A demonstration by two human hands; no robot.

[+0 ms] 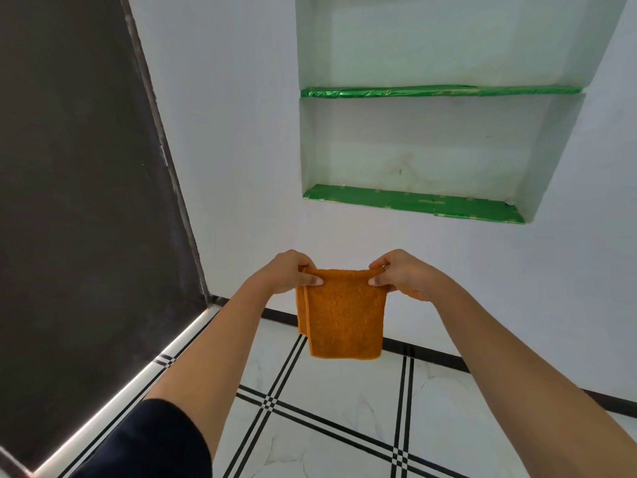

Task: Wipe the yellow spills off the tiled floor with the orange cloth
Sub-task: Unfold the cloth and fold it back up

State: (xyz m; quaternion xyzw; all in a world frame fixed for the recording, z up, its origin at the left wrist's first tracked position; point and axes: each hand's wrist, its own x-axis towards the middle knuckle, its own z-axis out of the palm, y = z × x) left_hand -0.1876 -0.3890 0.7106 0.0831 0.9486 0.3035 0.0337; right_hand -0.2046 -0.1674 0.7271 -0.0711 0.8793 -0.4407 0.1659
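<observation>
White tiled floor [344, 401] with black grid lines shows no yellow spills in view; the step, I judge, is readying the orange cloth [341, 315]; keep it folded flat so a broad face meets the tile. It hangs doubled, terry-textured, above the floor, before the wall; left hand [293, 274] and right hand [400, 276] each pinch a top corner.

One orange cloth [343, 315], folded. Two hands: the left hand [293, 274] and the right hand [401, 274]. Two green-lined shelves, the upper shelf [441, 91] and the lower shelf [413, 203]. One dark sleeve [155, 443].
</observation>
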